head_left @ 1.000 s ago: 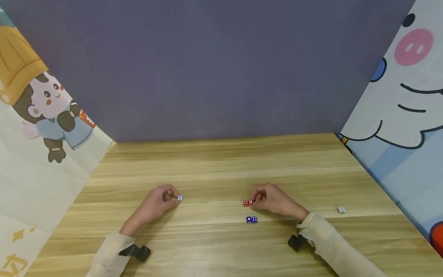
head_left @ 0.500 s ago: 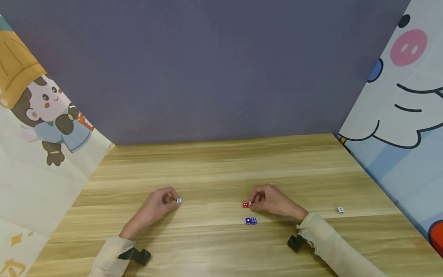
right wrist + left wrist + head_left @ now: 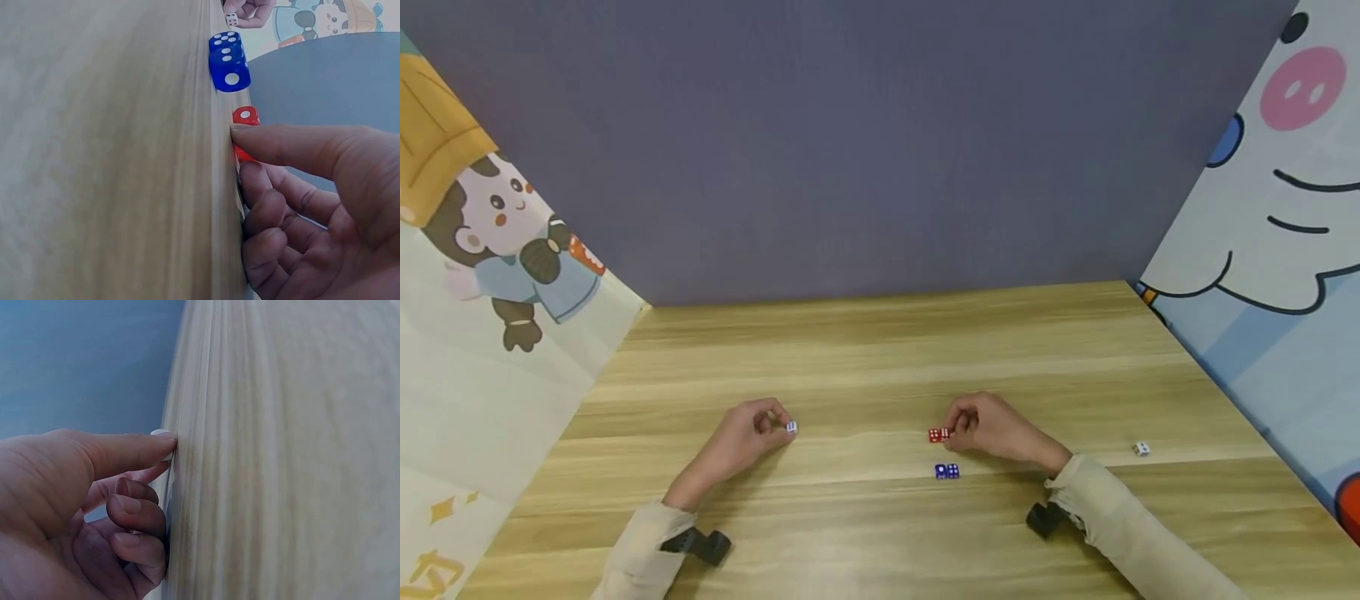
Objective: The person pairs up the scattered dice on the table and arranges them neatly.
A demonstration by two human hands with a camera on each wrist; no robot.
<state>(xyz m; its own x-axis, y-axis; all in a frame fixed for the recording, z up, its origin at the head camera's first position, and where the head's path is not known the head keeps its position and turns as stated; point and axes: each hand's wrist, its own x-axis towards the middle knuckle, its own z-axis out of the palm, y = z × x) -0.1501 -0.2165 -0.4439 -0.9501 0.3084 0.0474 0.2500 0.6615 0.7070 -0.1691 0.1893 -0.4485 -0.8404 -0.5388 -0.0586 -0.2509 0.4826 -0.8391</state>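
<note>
I see the red dice (image 3: 937, 435) side by side near the middle of the tabletop (image 3: 880, 350), my right hand (image 3: 992, 429) pinching the nearer one to square the pair. At six o'clock sit two blue dice (image 3: 946, 472), already paired. At nine o'clock my left hand (image 3: 745, 437) pinches a white die (image 3: 791, 427); another white die (image 3: 1141, 449) lies at three o'clock.

Obstacles: red dice (image 3: 937, 435) touching the right hand (image 3: 996, 433) fingertips; blue dice (image 3: 946, 472) just beside that hand, toward the person. White die (image 3: 1141, 449) well off to its right. Small die (image 3: 791, 427) at the left hand (image 3: 741, 437) fingertips. Open passage: bare table (image 3: 865, 367) between both hands and beyond them.
</note>
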